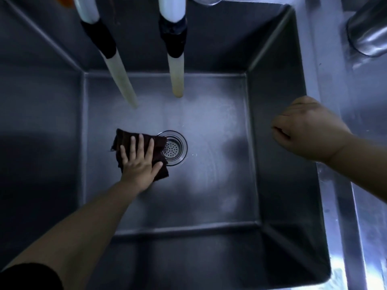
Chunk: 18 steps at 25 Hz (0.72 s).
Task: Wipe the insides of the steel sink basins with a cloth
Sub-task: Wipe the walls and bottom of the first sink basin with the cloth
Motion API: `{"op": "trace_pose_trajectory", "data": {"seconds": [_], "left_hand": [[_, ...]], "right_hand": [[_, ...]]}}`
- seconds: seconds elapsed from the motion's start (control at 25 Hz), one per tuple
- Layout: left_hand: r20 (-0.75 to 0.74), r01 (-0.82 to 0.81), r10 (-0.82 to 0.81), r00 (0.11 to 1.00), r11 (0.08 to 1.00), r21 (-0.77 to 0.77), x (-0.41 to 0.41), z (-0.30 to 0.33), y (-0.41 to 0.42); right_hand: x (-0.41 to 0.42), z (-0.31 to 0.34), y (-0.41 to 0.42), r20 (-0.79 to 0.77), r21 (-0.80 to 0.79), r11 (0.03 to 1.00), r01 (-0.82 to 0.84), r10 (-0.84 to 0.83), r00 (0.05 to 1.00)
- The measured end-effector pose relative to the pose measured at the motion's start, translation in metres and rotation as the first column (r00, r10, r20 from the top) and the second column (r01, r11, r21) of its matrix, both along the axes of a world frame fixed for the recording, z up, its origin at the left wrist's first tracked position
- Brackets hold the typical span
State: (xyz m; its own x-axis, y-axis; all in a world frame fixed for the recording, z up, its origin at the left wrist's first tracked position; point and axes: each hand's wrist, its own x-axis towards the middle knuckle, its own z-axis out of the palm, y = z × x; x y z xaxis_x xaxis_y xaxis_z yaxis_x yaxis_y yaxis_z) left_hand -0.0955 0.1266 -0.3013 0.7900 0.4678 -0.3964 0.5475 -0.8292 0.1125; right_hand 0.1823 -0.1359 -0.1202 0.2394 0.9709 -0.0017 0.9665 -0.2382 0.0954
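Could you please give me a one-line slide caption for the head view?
Left hand presses a dark cloth flat on the steel basin floor beside the drain strainer.

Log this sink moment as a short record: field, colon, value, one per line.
place: steel sink basin, seen from above
cloth: dark cloth flat on the basin floor, its edge overlapping the drain strainer
left hand: left hand pressed palm-down on the cloth, fingers spread
right hand: right hand loosely curled above the right rim, holding nothing
hoses: two pale hoses hanging into the basin, ends above the floor
water: none seen running
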Motion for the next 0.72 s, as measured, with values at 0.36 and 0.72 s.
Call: {"op": "trace_pose_trajectory", "data": {"seconds": [0.36,0.72], "left_hand": [[-0.158,0.288,-0.322,0.934,0.936,-0.203,-0.002,0.019,-0.104],[-0.107,0.331,-0.355,0.929,0.924,-0.189,0.009,0.053,-0.069]], "right_hand": [[-0.002,0.006,0.004,-0.009,-0.051,0.999,0.013,-0.014,1.0],[-0.023,0.017,0.023,0.07,-0.379,0.923,-0.058,0.091,0.993]]}}
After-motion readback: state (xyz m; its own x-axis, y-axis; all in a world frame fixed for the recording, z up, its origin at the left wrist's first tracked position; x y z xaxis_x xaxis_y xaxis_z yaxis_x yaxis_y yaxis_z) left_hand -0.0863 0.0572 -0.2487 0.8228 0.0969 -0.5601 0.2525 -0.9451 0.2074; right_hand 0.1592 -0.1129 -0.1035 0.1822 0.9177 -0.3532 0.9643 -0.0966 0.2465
